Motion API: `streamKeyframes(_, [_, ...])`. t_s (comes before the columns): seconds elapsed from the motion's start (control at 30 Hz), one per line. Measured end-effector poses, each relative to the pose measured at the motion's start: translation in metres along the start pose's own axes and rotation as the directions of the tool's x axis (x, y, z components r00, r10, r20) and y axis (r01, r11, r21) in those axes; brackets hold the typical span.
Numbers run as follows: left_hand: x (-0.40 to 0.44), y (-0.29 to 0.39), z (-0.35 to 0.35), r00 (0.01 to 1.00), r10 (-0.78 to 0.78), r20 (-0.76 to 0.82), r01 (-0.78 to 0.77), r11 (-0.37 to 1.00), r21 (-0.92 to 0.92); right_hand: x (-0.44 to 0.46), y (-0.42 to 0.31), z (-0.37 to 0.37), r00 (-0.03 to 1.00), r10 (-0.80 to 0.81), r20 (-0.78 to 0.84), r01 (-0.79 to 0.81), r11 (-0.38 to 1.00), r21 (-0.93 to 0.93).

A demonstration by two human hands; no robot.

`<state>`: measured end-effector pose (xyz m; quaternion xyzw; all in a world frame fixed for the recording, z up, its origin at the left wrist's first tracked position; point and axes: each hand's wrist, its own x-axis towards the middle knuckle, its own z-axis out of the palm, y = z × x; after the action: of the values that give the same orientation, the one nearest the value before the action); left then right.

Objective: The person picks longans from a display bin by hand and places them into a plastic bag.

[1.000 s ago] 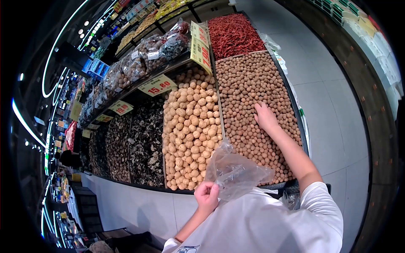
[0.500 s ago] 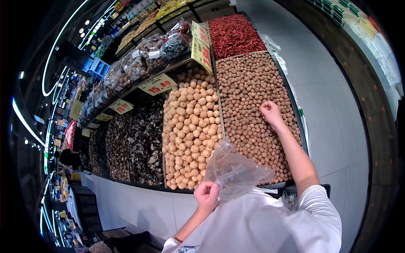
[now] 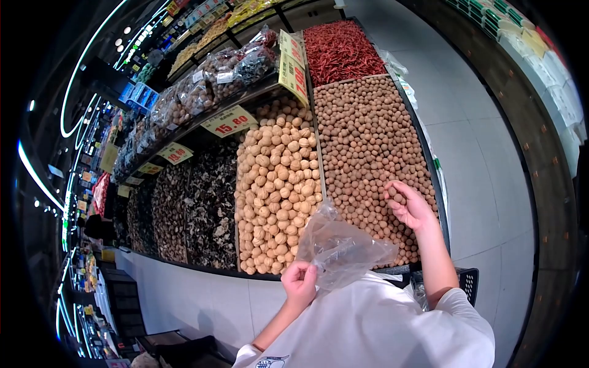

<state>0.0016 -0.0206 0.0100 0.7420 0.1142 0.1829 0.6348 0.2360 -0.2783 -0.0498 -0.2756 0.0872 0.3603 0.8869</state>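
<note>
Table [image 3: 208, 268]: dark-rimmed, divided into side-by-side sections of loose dry goods. Nearest the right-hand aisle, brown balls [image 3: 362, 135] fill a long section, with red chillies [image 3: 337, 52] beyond them at the far end. To the left lie walnuts [image 3: 279, 196], then dark dried pieces [image 3: 211, 211]. Above these runs a shelf [image 3: 245, 95] loaded with clear packs [image 3: 199, 92]; price cards hang along its edge — one [image 3: 230, 122] reads 15.80.

Right hand [image 3: 399, 202]: over the ball section, palm partly upturned, fingers half curled around at least one brown ball; exact count cannot be told. Left hand [image 3: 299, 283]: near the front rim, thumb and fingers pinched together on a clear bag [image 3: 346, 245], which spreads across the near corner of the ball section.

Room: shop interior, grey tiled floor [image 3: 469, 147] on the right, strip lights [image 3: 66, 116] at far left — surroundings there dark. A black basket [image 3: 470, 283] sits beside the right sleeve.
</note>
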Motion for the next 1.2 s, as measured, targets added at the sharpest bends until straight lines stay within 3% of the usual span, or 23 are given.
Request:
streamKeyframes(0.1, [0.0,0.0,0.0,1.0,0.005,0.007,-0.005,1.0,0.003,-0.047,-0.003,0.028,0.99,0.023,0.139,-0.003,0.99,-0.144])
streamKeyframes(0.2, [0.0,0.002,0.001,1.0,-0.007,0.012,0.007,1.0,0.012,-0.082,-0.004,0.053,0.914,0.201,0.353,-0.065,0.931,-0.36])
streamKeyframes(0.3, [0.001,0.004,0.004,1.0,0.024,0.019,-0.024,1.0,-0.006,-0.092,0.007,0.071,0.794,0.479,0.375,-0.129,0.735,-0.665])
streamKeyframes(0.37, [0.0,0.006,0.003,0.999,0.031,0.026,-0.031,1.0,0.002,-0.089,0.026,0.088,0.804,0.467,0.367,0.05,0.563,-0.825])
streamKeyframes(0.4, [0.0,0.006,0.003,0.999,0.032,0.025,-0.032,0.999,0.002,-0.084,0.039,0.087,0.804,0.467,0.368,0.052,0.562,-0.825])
streamKeyframes(0.47, [-0.002,0.009,0.003,0.998,0.055,0.034,-0.055,0.998,0.006,-0.063,0.069,0.077,0.888,0.323,0.328,0.177,0.418,-0.891])
streamKeyframes(0.5, [-0.003,0.011,0.003,0.998,0.055,0.029,-0.055,0.998,0.009,-0.055,0.079,0.078,0.885,0.326,0.331,0.179,0.419,-0.89])
streamKeyframes(0.57, [-0.005,0.015,0.003,0.999,0.039,0.023,-0.039,0.999,0.015,-0.039,0.098,0.082,0.961,0.093,0.259,0.203,0.399,-0.894])
streamKeyframes(0.6, [-0.006,0.015,0.003,0.999,0.036,0.021,-0.036,0.999,0.017,-0.027,0.111,0.078,0.961,0.097,0.259,0.201,0.401,-0.894])
streamKeyframes(0.67, [-0.008,0.013,0.002,0.998,0.057,0.005,-0.058,0.998,0.023,-0.006,0.134,0.069,0.882,-0.121,0.455,0.47,0.284,-0.836])
streamKeyframes(0.7, [-0.009,0.014,0.002,0.998,0.055,0.001,-0.055,0.998,0.023,-0.001,0.138,0.072,0.883,-0.117,0.454,0.468,0.284,-0.837])
streamKeyframes(0.77, [-0.01,0.016,0.002,0.995,-0.002,-0.096,-0.002,0.999,-0.035,0.011,0.141,0.078,0.74,-0.159,0.653,0.667,0.05,-0.743])
streamKeyframes(1.0, [-0.011,0.021,-0.002,0.975,-0.001,-0.223,-0.017,0.997,-0.078,0.018,0.134,0.09,0.771,-0.123,0.625,0.628,-0.019,-0.778])
streamKeyframes(1.07, [-0.013,0.021,-0.003,0.973,0.005,-0.232,-0.026,0.996,-0.088,0.009,0.12,0.106,0.816,-0.079,0.573,0.548,-0.211,-0.809])
streamKeyframes(1.2, [-0.012,0.022,-0.009,0.97,0.009,-0.243,-0.029,0.996,-0.08,0.011,0.123,0.1,0.765,-0.215,0.607,0.603,-0.092,-0.792])
